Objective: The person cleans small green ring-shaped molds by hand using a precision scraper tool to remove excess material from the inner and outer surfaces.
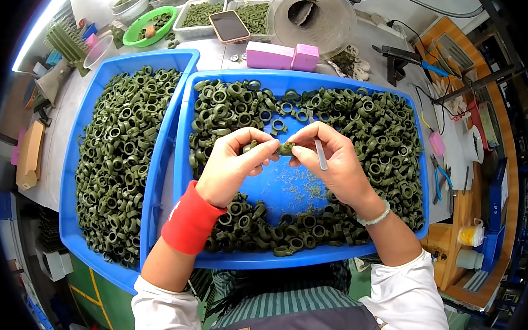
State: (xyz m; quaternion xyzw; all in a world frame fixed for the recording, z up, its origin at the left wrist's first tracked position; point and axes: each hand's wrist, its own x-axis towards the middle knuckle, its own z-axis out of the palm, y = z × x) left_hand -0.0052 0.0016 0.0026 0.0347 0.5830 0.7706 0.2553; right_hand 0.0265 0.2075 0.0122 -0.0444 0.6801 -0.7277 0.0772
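Note:
Both hands meet over a blue plastic tray (266, 205), with a small dark green ring (285, 149) pinched between their fingertips. My left hand (241, 155), with a red wristband, steadies it from the left; a second green ring (250, 146) is tucked behind its thumb. From the other side my right hand (330, 154) touches the same ring, and a thin flat metal blade (320, 153) lies held among its fingers. Heaps of like green rings (388, 136) surround a middle patch strewn with fine green shavings (303, 187). Fingers partly hide both rings.
A second blue tray (147, 207) heaped with green rings adjoins on the left. Pink blocks (271, 55), a phone (230, 26), a clear round container (337, 26) and tubs of green pieces (200, 13) line the back. Pliers (441, 176) lie at right.

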